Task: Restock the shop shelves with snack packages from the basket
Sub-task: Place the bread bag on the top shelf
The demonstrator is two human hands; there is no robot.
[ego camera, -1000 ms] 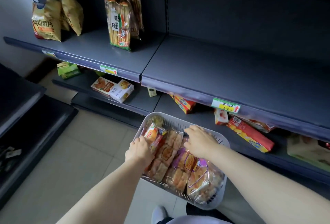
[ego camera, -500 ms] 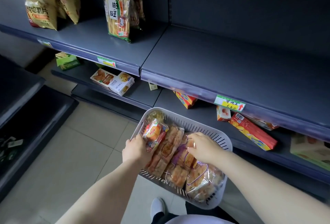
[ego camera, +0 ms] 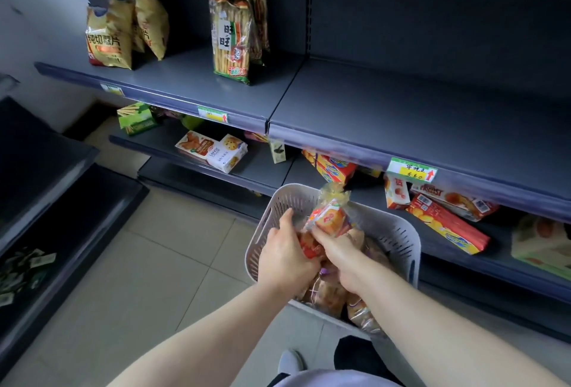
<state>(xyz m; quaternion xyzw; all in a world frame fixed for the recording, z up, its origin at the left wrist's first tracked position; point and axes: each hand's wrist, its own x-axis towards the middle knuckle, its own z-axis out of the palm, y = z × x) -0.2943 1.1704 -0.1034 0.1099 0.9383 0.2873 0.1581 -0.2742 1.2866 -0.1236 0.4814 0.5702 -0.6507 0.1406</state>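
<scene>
A pale grey slotted basket (ego camera: 398, 232) sits low in front of me, holding several clear-wrapped snack packages (ego camera: 327, 297). Both hands are inside it. My right hand (ego camera: 338, 250) grips an orange-and-red snack package (ego camera: 329, 216) whose crimped clear top sticks up above the basket's far rim. My left hand (ego camera: 285, 255) is closed on a red-wrapped package (ego camera: 310, 247) right beside it. The wide grey shelf (ego camera: 417, 115) above the basket is bare on its right half.
Yellow chip bags (ego camera: 106, 37) and tall cracker-stick bags (ego camera: 231, 31) stand on the shelf's left half. Lower shelf (ego camera: 262, 167) carries biscuit boxes (ego camera: 213, 150), red-yellow boxes (ego camera: 445, 226) and a green box (ego camera: 136, 118). A dark counter (ego camera: 46, 195) stands left; tiled floor (ego camera: 148, 278) lies below.
Both hands moved together toward the basket's middle. The right hand took hold of the orange package and raised it upright; the left hand closed on a red one. The view tilted up slightly.
</scene>
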